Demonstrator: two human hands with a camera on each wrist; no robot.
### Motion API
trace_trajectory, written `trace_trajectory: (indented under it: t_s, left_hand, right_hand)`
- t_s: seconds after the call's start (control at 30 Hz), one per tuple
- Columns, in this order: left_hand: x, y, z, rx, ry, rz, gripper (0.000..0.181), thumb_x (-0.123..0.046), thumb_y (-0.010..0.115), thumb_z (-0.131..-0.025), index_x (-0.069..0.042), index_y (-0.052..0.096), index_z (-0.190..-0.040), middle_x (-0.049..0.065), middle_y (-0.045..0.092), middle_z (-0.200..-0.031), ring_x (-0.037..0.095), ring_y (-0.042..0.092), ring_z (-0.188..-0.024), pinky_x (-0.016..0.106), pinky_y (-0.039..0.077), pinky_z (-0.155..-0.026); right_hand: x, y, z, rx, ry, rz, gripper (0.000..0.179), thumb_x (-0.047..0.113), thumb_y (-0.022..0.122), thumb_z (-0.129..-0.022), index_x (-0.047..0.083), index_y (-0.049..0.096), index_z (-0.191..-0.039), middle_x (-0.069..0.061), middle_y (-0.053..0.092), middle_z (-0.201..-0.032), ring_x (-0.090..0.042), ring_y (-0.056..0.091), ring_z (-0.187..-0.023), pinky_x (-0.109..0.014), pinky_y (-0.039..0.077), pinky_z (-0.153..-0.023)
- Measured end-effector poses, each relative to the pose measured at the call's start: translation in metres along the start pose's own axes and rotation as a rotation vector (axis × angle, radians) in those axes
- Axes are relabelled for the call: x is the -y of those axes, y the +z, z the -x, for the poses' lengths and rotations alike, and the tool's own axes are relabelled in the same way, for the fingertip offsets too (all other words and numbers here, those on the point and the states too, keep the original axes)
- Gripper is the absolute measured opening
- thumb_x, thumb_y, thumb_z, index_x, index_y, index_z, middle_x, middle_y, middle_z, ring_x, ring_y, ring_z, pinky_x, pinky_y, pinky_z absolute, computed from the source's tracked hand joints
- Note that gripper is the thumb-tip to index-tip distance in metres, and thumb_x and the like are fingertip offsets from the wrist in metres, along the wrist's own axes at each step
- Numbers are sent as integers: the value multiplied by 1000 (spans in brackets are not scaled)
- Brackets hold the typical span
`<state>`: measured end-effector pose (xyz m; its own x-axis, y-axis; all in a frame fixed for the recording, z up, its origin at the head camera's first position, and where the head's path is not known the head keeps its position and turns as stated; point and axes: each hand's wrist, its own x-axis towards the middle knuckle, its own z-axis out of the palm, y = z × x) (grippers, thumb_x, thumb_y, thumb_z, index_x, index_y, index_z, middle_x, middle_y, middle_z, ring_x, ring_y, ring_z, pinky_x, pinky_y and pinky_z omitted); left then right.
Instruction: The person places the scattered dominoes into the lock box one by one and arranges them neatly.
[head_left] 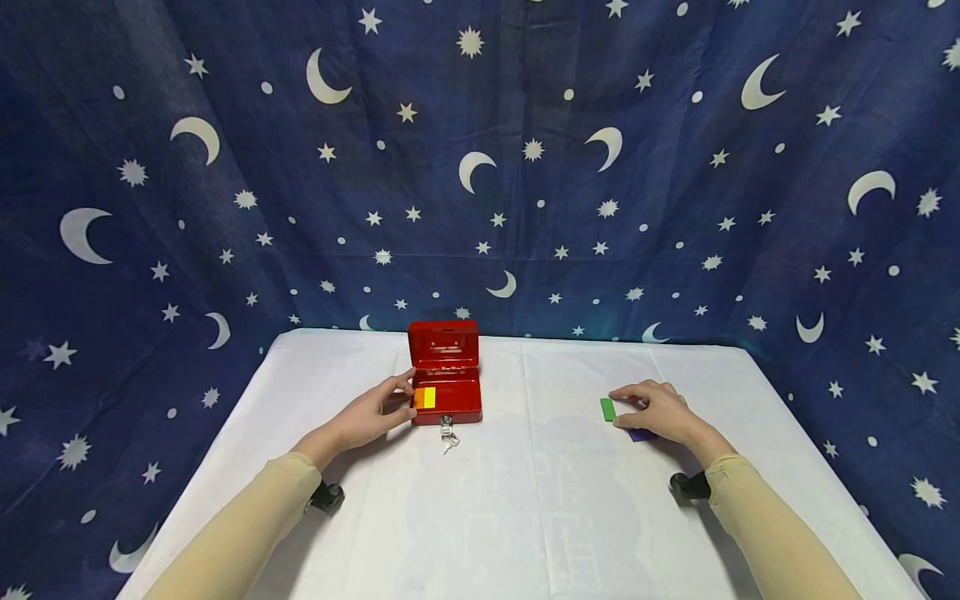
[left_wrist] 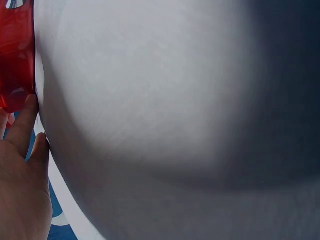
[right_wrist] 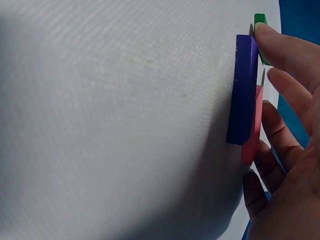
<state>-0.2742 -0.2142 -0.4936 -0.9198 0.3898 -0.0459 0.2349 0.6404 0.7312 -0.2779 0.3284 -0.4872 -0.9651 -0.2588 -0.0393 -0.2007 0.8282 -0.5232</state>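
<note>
A small red cash box [head_left: 460, 415] stands on the white-covered table with its lid raised. At its left side is my left hand [head_left: 369, 414], fingers and thumb spread against the wall. Orange and yellow blocks [head_left: 425, 397] lie inside it by that wall. My right hand [head_left: 660, 414] pinches a flat green block [head_left: 607, 409] on the table, thumb at its near end, index finger at its far end. A purple block [right_wrist: 243, 90] lies beneath this hand, a pink block [right_wrist: 252, 137] just behind it; the hand hides the pink one from the head view.
A small padlock [head_left: 447, 428] hangs at the box's front, with keys [head_left: 450, 444] on the cloth. A dark blue curtain [head_left: 525, 183] with moons and stars stands behind the table [head_left: 540, 500] and along both sides.
</note>
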Motion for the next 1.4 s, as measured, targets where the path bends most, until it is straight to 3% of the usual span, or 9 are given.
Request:
trace_trajectory:
  t_s: [1.4]
  left_hand:
    - [-2,0,1,-1,-5,14,33,-41,69,-97,-25,53,-121,-13,27,-166,24,43,-145,63,26,-117]
  right_hand:
    - [1,3,1,-23,28,2,49,41,83,-84,18,73,-126,-8,65,-120,-29,47,-106,-57,33,-92]
